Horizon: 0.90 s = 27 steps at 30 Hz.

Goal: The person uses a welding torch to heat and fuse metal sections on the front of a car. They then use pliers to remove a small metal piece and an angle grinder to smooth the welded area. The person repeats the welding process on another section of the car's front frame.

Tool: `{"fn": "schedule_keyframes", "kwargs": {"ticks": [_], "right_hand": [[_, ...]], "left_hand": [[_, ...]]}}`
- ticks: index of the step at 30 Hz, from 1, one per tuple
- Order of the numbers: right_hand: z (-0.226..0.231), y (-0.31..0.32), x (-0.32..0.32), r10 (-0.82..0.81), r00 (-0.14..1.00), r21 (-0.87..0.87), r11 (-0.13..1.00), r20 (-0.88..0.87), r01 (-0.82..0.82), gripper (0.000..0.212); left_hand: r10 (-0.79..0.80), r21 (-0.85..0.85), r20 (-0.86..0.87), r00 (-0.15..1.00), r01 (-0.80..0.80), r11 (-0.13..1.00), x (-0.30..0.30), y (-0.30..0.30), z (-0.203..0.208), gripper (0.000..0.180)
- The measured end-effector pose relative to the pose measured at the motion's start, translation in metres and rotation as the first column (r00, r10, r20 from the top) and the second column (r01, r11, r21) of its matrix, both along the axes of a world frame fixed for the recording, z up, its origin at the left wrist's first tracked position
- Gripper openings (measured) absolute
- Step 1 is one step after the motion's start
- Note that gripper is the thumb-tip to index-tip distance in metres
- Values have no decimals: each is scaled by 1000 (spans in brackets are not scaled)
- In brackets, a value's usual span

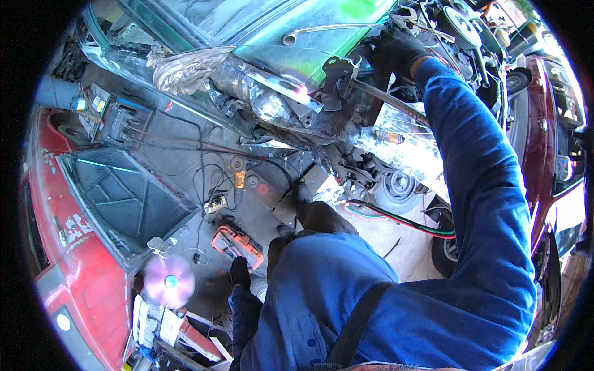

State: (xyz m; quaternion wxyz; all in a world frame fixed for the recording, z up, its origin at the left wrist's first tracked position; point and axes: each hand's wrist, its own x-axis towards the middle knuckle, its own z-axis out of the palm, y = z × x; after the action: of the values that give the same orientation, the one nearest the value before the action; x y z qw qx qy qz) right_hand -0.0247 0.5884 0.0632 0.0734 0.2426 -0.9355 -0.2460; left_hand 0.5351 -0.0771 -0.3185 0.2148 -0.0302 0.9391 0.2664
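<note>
My right hand (401,51), in a black glove, reaches up to the edge of the engine bay (459,31) of a green car (284,46). Its fingers blend into the dark parts around them. Low on my left, my left hand (240,273), also in a dark glove, hangs beside an orange open-topped carrier (238,246). Its fingers are too small and dark to make out. A dark metal bracket (339,75) sticks up from the car's stripped front section, left of my right arm. Crumpled cloth (185,69) lies over the car's sill.
An angle grinder (238,176) and tangled cables lie on the grey floor. A welding machine (122,123) stands at left, near a detached dark panel (133,198) and a red car body (83,229). A fan (169,281) spins at lower left. Red and green hoses (402,219) cross near a wheel (399,185).
</note>
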Motion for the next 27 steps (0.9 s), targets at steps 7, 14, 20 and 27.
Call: {"fn": "schedule_keyframes", "kwargs": {"ticks": [7,14,20,27], "right_hand": [[-15,26,-12,30,999,-74,997,-35,-33,27],[21,33,-13,-98,995,15,995,1,98,31],[87,25,25,-42,999,-1,999,-1,42,26],[148,43,75,-121,993,62,991,2,120,18]], "left_hand": [[242,254,-14,970,-231,939,-72,28,21,38],[318,275,240,917,-378,884,-73,17,23,36],[-292,-148,-15,956,287,946,-51,-24,13,30],[52,22,56,997,-54,998,-107,1,59,31]]}}
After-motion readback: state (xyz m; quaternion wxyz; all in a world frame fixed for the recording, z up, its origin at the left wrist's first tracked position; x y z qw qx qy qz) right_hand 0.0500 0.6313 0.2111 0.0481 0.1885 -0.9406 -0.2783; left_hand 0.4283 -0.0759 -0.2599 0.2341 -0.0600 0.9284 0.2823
